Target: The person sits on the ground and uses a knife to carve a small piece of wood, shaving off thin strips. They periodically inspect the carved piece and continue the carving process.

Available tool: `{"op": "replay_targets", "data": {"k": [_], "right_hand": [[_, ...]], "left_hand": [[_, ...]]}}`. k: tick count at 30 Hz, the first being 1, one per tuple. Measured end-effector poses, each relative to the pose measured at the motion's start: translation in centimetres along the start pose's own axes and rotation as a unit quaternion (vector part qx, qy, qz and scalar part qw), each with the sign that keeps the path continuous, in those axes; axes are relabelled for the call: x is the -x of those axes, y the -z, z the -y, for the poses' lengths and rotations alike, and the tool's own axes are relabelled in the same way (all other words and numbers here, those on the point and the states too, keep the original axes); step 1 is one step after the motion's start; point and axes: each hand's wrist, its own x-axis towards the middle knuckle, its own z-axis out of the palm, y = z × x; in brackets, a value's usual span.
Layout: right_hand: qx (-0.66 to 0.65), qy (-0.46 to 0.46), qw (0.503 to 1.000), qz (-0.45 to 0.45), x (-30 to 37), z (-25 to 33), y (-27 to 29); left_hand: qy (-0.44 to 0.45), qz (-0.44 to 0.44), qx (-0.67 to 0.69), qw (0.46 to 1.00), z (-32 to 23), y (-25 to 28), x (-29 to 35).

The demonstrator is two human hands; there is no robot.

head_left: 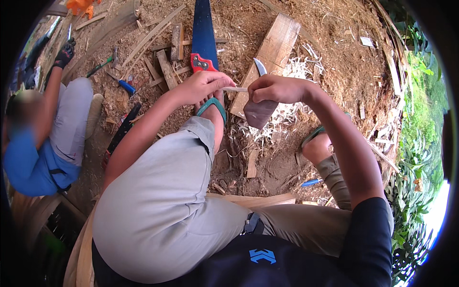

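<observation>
Fingers of the left hand (208, 85) pinch the left end of a thin pale strip (235, 89), which lies just to their right, long axis running left to right, its other end meeting the right hand (276, 90), whose curled fingers hold a curved knife (260, 67), blade pointing far; whether the brown wedge-shaped piece (259, 114) on its near side belongs to it, I cannot tell. Around, left to right, are a hammer (99, 68), a blue-handled tool (126, 87), a saw (204, 36) just beyond the left hand, a sandaled foot (213, 116) close below, a plank (282, 38) behind the blade and pale shavings (299, 69).
</observation>
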Motion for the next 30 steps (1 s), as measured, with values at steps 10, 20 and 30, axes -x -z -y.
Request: {"op": "replay_targets", "data": {"k": [10, 20, 30], "right_hand": [[-0.082, -0.062, 0.741, -0.663, 0.6, -4.5, -1.0], [0.155, 0.020, 0.643, -0.749, -7.2, -10.4, -13.6], [0.220, 0.073, 0.657, -0.717, -3.9, -13.3, -3.3]], "left_hand": [[-0.028, -0.220, 0.187, 0.957, 10.0, 0.2, 3.8], [-0.010, -0.207, 0.259, 0.943, 9.7, -3.5, 2.8], [-0.012, -0.099, 0.131, 0.986, 8.5, -4.1, 0.1]]}}
